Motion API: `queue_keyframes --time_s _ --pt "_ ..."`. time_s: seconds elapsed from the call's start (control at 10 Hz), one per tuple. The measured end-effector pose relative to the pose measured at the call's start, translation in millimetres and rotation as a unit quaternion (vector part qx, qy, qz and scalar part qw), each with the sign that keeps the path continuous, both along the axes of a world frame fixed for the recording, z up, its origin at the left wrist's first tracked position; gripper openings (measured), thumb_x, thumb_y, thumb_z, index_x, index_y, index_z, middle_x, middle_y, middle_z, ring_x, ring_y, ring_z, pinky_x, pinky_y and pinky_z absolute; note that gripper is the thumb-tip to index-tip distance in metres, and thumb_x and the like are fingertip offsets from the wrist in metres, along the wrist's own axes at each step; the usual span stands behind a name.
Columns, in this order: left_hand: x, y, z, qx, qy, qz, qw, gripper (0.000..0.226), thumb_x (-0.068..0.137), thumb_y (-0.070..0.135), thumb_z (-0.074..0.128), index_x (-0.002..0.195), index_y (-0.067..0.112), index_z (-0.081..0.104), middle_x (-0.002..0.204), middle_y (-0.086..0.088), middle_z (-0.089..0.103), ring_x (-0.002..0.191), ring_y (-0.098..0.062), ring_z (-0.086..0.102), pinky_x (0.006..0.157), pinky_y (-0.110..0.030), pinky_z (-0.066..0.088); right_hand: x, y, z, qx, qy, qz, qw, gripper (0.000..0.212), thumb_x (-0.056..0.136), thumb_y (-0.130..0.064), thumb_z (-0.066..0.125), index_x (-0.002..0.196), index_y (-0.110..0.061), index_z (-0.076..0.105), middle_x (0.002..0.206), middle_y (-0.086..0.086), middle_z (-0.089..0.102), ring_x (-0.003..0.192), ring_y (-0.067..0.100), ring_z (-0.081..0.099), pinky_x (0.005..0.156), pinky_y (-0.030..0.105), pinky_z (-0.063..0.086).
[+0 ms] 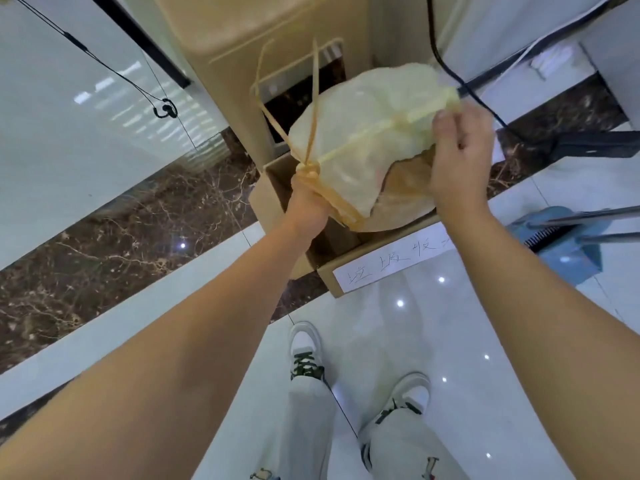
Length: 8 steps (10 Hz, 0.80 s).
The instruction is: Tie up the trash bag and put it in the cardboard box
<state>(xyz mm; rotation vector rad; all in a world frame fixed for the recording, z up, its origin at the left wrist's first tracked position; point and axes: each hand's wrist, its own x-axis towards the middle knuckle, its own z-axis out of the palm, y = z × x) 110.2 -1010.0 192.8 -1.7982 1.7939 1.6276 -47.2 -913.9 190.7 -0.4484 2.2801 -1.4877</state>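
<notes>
— Sneakers (306,355) and pale trousers nearest, on glossy white tile. What are the arms doing beyond them?

— Both reach forward over the cardboard box (349,270), the one with a handwritten paper label on its near wall. The left hand (306,202) is fisted, fingers curled tight round the gathered neck of the trash bag (360,147), where its yellow drawstrings bunch. The right hand (457,157) pinches the bag's far edge and a drawstring band between thumb and fingers.

— So is it tied?

— Partly, I judge. A drawstring is cinched across the bag and loose ends flick upward, but I cannot tell whether a knot is finished. The bag is held in the air above the open box, not yet lowered in.

— Anything you can't make out?

— The bag hides most of the box's inside; something round and brownish shows beneath it, unclear what. Behind stands a beige cabinet (242,39), cut off at the top. A blue dustpan (568,244) lies right, partly out of frame.
</notes>
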Motion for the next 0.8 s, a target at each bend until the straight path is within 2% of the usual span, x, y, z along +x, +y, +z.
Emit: queue_keyframes --time_s 0.1,0.2,0.3,0.4,0.5,0.6,0.7,0.8 --pt "13.6 -6.1 -26.2 -0.008 -0.021 -0.024 0.999 0.061 0.094 -0.001 0.049 0.149 0.003 0.022 0.146 -0.022 0.041 0.127 -0.035 0.048 0.094 -0.032 0.042 22.8 6.4 -43.4 0.252 0.045 0.190 0.948 0.044 0.088 -0.045 0.042 0.106 -0.015 0.069 0.123 0.006 0.060 0.118 0.032 0.051 0.103 0.045 0.038" --pt "19.3 -6.7 -39.6 0.017 -0.018 -0.050 0.998 0.070 0.097 0.009 0.052 0.154 0.011 0.010 0.152 -0.011 0.036 0.128 -0.027 0.045 0.086 -0.021 0.038 40.4 5.7 -74.1 0.356 0.008 0.273 0.894 0.035 0.093 -0.037 0.047 0.120 -0.025 0.065 0.146 0.001 0.047 0.134 0.029 0.041 0.110 0.056 0.026" --pt "18.6 -9.4 -51.4 0.032 -0.033 -0.115 0.992 0.068 0.097 0.002 0.048 0.155 0.015 0.014 0.156 -0.014 0.030 0.135 -0.030 0.041 0.087 -0.021 0.040 48.0 0.5 -83.0 0.361 0.055 0.329 0.871 0.038 0.097 -0.034 0.045 0.132 -0.026 0.058 0.158 -0.001 0.033 0.146 0.026 0.025 0.114 0.055 0.023" --pt "17.5 -4.9 -61.9 0.061 -0.034 -0.144 0.987 0.063 0.100 0.003 0.043 0.155 0.020 0.016 0.155 -0.014 0.031 0.128 -0.025 0.047 0.066 -0.014 0.039 48.6 -7.5 -90.0 0.369 0.050 0.348 0.860 0.041 0.098 -0.036 0.043 0.137 -0.025 0.053 0.161 -0.001 0.026 0.149 0.026 0.017 0.115 0.055 0.021" --pt "17.6 1.9 -70.0 0.052 -0.027 -0.176 0.983 0.058 0.102 0.009 0.043 0.154 0.019 0.021 0.154 -0.014 0.035 0.132 -0.026 0.045 0.088 -0.017 0.039 51.4 -13.3 -94.9 0.381 0.049 0.354 0.853 0.043 0.098 -0.036 0.043 0.138 -0.025 0.051 0.161 -0.001 0.026 0.149 0.026 0.015 0.115 0.056 0.021" --pt "20.2 5.5 -74.2 0.051 -0.029 -0.197 0.979 0.057 0.102 0.013 0.043 0.154 0.021 0.022 0.155 -0.013 0.033 0.137 -0.028 0.041 0.101 -0.026 0.036 53.6 -14.3 -94.0 0.381 0.050 0.350 0.854 0.043 0.098 -0.035 0.043 0.139 -0.025 0.050 0.161 -0.001 0.026 0.150 0.025 0.015 0.116 0.056 0.020" --pt "25.6 9.8 -56.6 0.025 -0.021 -0.219 0.975 0.056 0.101 0.014 0.043 0.154 0.019 0.024 0.156 -0.011 0.033 0.139 -0.027 0.038 0.107 -0.028 0.034 55.3 -8.8 -75.1 0.361 0.028 0.327 0.873 0.043 0.099 -0.033 0.044 0.141 -0.023 0.048 0.161 -0.002 0.027 0.150 0.024 0.016 0.116 0.056 0.020" --pt "27.9 13.4 -26.9 -0.020 -0.003 -0.208 0.978 0.055 0.100 0.014 0.045 0.152 0.019 0.029 0.152 -0.010 0.040 0.132 -0.027 0.047 0.102 -0.029 0.040 59.6 -0.3 -38.2 0.306 0.007 0.288 0.907 0.043 0.099 -0.030 0.045 0.140 -0.020 0.048 0.158 0.000 0.034 0.146 0.025 0.027 0.114 0.053 0.029"
